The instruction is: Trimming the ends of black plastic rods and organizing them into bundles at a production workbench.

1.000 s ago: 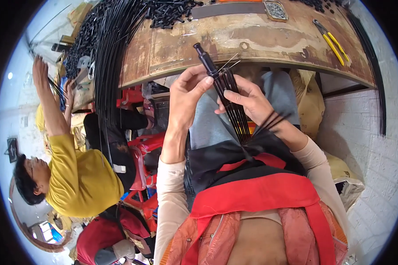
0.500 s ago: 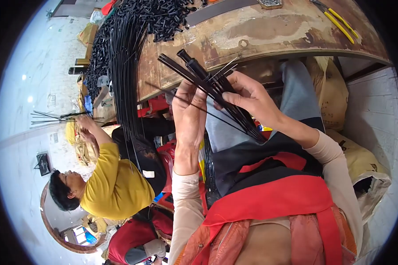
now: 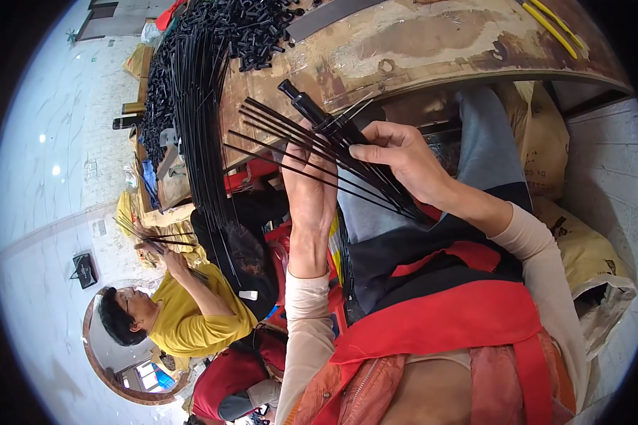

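In front of my lap is a bundle of thin black rods [image 3: 298, 144], which look like umbrella ribs. A black plastic tube [image 3: 306, 108] with a ringed collar, like an umbrella runner, stands out of the bundle at its upper end. My right hand [image 3: 407, 159] is closed round the bundle just below the collar, thumb on top. From below, my left hand [image 3: 308, 180] is closed on the rods near the tube, its fingertips partly hidden behind them. Several rods fan out to the left past my left hand, and their lower ends meet above my lap.
A worn wooden table [image 3: 432, 42] curves across the far side, bearing heaped black plastic tubes [image 3: 244, 32], a long bundle of black rods [image 3: 198, 120] over its edge, and yellow-handled pliers [image 3: 553, 28]. A co-worker in yellow [image 3: 198, 312] sits at left. Sacks [image 3: 581, 248] stand at right.
The rods at the left end have spread into a wider fan. Both hands keep their hold with small shifts. The co-worker's hands have come lower, and the view has moved slightly.
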The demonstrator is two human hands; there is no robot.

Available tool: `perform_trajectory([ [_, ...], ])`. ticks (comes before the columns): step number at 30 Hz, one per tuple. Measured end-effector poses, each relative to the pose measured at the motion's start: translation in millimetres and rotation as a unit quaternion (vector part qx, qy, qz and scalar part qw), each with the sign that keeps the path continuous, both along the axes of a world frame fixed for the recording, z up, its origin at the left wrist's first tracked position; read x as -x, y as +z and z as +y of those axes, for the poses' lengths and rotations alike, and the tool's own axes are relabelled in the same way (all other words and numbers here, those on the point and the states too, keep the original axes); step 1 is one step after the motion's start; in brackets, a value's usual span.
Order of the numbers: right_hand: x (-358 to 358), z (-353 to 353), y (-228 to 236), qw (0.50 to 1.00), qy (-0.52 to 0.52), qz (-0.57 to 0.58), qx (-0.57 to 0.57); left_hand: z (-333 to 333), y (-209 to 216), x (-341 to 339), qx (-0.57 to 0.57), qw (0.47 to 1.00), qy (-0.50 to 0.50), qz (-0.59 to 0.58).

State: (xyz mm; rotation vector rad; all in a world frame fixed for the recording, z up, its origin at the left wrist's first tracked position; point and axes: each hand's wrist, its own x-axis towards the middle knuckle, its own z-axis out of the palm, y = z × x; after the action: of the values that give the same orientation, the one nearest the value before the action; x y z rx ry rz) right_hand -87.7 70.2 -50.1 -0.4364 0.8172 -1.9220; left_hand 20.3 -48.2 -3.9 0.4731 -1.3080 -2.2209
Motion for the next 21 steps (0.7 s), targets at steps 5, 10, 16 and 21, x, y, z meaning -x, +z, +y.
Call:
perform_trajectory([
  [5, 7.9, -4.9, -7.4, 0.998, 0.049, -0.028, 0.005, -0.3, 2.5, 2.4, -0.012, 1.000, 0.012, -0.001],
  [10, 5.6, -8.9, -11.1, 0.997, 0.042, -0.067, 0.026, -0.1, 5.9, 2.8, 0.013, 1.000, 0.009, -0.008],
  [16, 11.2, -10.8, -12.8, 0.988, 0.110, -0.100, 0.038, -8.6, 2.9, -4.9, 0.009, 0.999, -0.031, -0.013],
  [21, 12.5, -8.1, -14.5, 0.982, 0.141, -0.117, 0.050, -4.6, 7.3, -6.0, -0.004, 0.998, -0.056, -0.012],
])
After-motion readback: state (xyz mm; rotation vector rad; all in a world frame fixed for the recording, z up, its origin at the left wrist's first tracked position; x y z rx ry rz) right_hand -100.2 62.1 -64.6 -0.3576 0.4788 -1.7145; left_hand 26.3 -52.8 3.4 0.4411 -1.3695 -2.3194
